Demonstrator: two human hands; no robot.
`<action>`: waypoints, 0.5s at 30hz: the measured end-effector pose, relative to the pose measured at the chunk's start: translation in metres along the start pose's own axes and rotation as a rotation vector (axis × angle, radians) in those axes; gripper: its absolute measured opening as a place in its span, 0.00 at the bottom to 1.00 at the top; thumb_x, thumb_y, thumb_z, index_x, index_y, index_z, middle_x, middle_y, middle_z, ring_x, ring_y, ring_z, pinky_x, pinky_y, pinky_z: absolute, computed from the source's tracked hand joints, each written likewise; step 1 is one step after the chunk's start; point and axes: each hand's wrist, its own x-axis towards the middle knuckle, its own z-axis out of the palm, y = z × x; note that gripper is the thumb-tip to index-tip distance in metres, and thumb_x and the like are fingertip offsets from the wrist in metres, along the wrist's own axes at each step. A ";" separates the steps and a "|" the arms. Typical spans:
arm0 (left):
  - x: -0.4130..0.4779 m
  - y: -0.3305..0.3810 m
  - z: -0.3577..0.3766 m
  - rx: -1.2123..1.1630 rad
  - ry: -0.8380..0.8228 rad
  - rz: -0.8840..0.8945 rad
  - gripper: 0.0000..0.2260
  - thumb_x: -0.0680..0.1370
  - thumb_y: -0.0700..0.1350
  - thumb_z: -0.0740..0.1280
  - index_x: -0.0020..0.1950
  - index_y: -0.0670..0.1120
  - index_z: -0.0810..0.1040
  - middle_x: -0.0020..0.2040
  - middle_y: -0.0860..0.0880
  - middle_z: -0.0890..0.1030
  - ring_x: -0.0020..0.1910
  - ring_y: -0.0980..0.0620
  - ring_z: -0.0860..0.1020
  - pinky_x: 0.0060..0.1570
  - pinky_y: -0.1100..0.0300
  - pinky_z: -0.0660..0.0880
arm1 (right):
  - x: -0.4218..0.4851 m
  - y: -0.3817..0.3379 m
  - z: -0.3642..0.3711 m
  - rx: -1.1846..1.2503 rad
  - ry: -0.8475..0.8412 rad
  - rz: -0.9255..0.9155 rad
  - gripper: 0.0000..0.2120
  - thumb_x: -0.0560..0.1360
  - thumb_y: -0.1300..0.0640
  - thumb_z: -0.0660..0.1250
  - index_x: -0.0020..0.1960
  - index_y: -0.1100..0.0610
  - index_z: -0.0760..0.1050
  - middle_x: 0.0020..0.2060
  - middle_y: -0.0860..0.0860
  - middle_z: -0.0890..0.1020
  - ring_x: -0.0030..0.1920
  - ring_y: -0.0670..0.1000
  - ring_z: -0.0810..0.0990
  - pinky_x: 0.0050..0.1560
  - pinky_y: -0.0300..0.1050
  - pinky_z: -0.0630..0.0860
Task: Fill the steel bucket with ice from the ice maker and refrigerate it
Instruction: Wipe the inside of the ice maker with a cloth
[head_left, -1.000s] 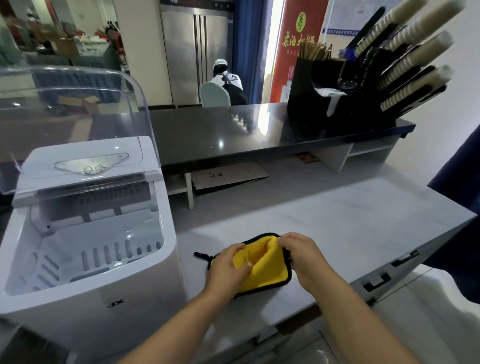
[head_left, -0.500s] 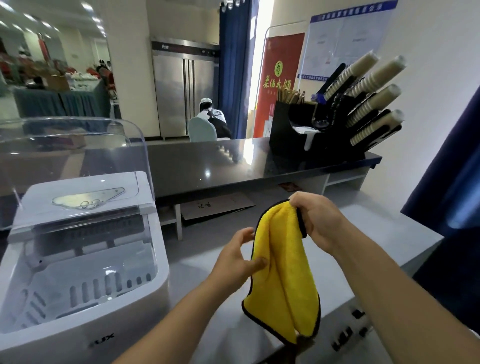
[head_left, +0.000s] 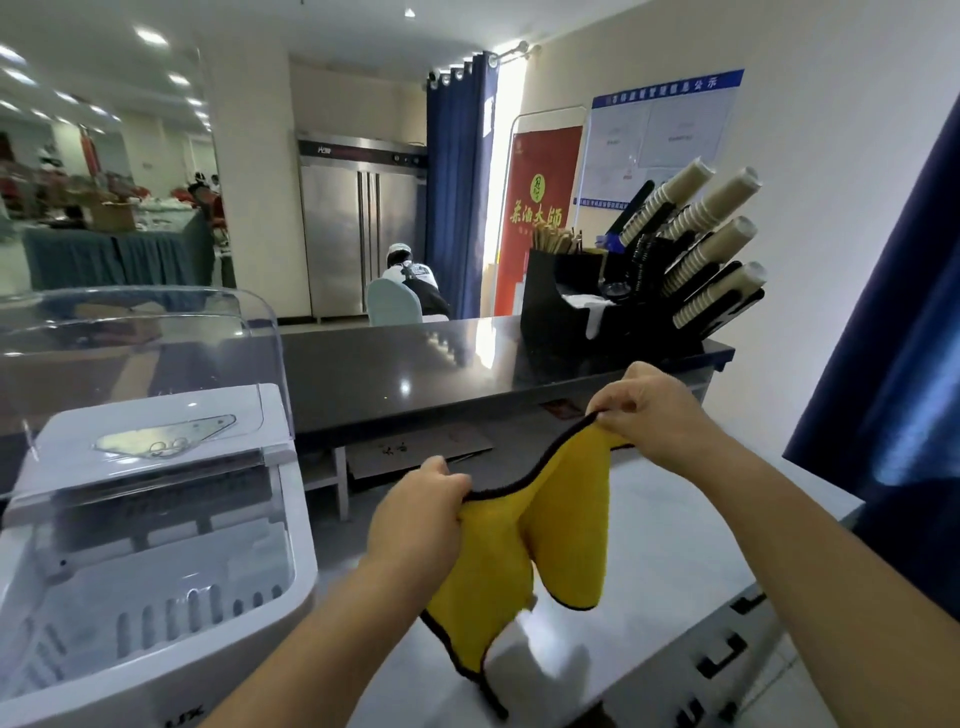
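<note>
L hand (head_left: 415, 514) & R hand (head_left: 649, 410) each pinch top hem of yellow black-edged cloth (head_left: 561, 530), hanging over grey counter (head_left: 675, 545). White ice maker (head_left: 249, 639) on counter at left, clear lid (head_left: 130, 353) up, slotted basket (head_left: 171, 608) inside. Steel fridge (head_left: 363, 228) far back.

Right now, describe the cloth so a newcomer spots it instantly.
Start at the white ice maker, clear lid raised, left on the grey counter. Right of it, the left hand and right hand hold a cloth by its top edge, hanging above the counter. It is the only bright yellow thing, trimmed in black.
</note>
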 end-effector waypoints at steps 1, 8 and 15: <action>0.002 0.005 -0.007 0.072 0.105 0.075 0.09 0.73 0.35 0.65 0.47 0.47 0.79 0.43 0.51 0.71 0.39 0.52 0.70 0.30 0.61 0.63 | 0.000 0.002 -0.001 0.021 0.002 -0.012 0.12 0.73 0.62 0.70 0.37 0.45 0.79 0.37 0.45 0.74 0.39 0.44 0.75 0.39 0.36 0.71; 0.022 0.028 -0.038 -0.113 0.165 0.550 0.10 0.66 0.35 0.75 0.42 0.48 0.83 0.43 0.48 0.78 0.40 0.49 0.78 0.29 0.61 0.74 | -0.014 -0.010 0.004 0.518 -0.093 -0.076 0.15 0.72 0.75 0.62 0.41 0.58 0.81 0.38 0.48 0.83 0.42 0.43 0.82 0.43 0.31 0.76; 0.049 0.025 -0.033 -0.511 0.001 0.286 0.30 0.68 0.46 0.75 0.67 0.55 0.69 0.57 0.64 0.71 0.58 0.60 0.69 0.57 0.64 0.71 | -0.019 -0.021 0.003 0.842 -0.384 -0.076 0.13 0.75 0.73 0.58 0.42 0.61 0.78 0.40 0.56 0.80 0.43 0.51 0.80 0.43 0.40 0.77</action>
